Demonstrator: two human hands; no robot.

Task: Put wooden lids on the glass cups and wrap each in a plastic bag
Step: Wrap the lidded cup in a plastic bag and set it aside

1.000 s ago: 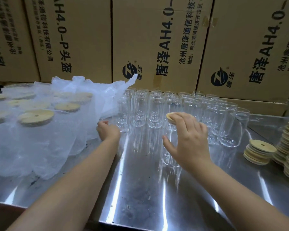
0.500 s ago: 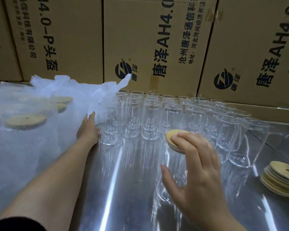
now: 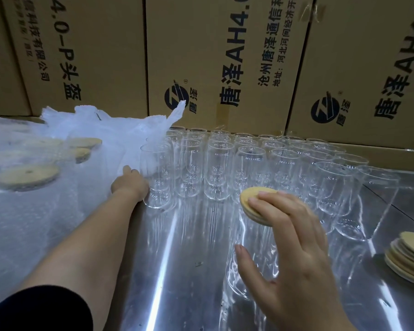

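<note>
Just in front of the block of empty glass cups (image 3: 225, 163), on the steel counter (image 3: 177, 271), one glass cup (image 3: 249, 271) stands apart from the rows. It is upright, its long axis vertical and its mouth pointing up. A round wooden lid (image 3: 249, 201) lies across that mouth, broad face up; whether it is fully seated cannot be told. The right hand (image 3: 294, 249) rests on the lid with fingers (image 3: 273, 199) stretched nearly straight over its top, and the thumb spread wide beside the glass wall, curled round nothing.

At the block's front left corner, the left hand (image 3: 129, 185) reaches into the white plastic bags (image 3: 105, 130), touching them. Its fingers are mostly hidden, so I cannot tell whether it grips anything. Further left of the block, lidded cups (image 3: 26, 176) show blurred through plastic wrap. To the block's right, near the frame edge, sits a stack of spare lids (image 3: 411, 259). Behind the block rises a wall of printed cardboard boxes (image 3: 213, 56).
</note>
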